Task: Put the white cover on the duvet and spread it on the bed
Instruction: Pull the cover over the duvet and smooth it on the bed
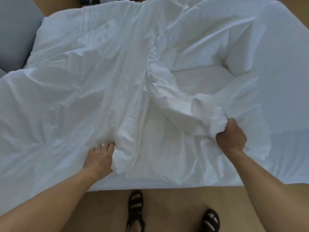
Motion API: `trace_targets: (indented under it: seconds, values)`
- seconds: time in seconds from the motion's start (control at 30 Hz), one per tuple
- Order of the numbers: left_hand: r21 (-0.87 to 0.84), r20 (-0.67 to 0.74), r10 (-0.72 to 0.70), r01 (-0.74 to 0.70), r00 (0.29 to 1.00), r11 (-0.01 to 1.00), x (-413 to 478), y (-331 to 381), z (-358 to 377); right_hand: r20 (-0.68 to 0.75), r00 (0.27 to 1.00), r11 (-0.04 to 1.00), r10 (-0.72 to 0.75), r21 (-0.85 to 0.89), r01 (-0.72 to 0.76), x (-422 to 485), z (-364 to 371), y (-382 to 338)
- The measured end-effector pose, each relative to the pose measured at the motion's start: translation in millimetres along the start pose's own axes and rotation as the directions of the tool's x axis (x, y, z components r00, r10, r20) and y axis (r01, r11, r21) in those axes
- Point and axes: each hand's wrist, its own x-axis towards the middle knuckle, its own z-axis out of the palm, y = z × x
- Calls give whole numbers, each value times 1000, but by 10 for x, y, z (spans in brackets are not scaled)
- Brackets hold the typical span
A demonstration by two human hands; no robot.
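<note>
The white cover (75, 84) lies crumpled across the left and middle of the bed. The puffy white duvet (197, 81) shows on the right, where the cover's bunched edge runs down from the middle. My left hand (100, 158) grips a fold of the cover near the bed's front edge. My right hand (231, 133) is a fist round a bunched wad of white fabric at the front right. Whether that wad holds the duvet as well as the cover I cannot tell.
The bed (292, 156) fills most of the view, its front edge just before my feet in black sandals (135, 208). A wooden floor (167, 215) runs below. A grey upholstered piece (15, 30) stands at the far left.
</note>
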Motion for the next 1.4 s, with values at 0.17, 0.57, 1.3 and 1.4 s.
trace_targets:
  seconds: [0.17,0.57,1.3,1.4]
  values:
    - [88,59,-15,10,998,996,-271,620,-231,-1,951,924,308,237,-299,647,-769,734]
    - [83,68,2,-8,998,997,-92,2296,-400,153,983,991,-103,97,89,160,-599,1417]
    - [-275,208,298,-237,932,932,-185,3535,-887,108,961,918,255,286,-275,1176,-1434,1906]
    - [-169,292,200,-156,935,973,-153,3381,-687,159,937,868,310,356,-347,1456,-1677,2073]
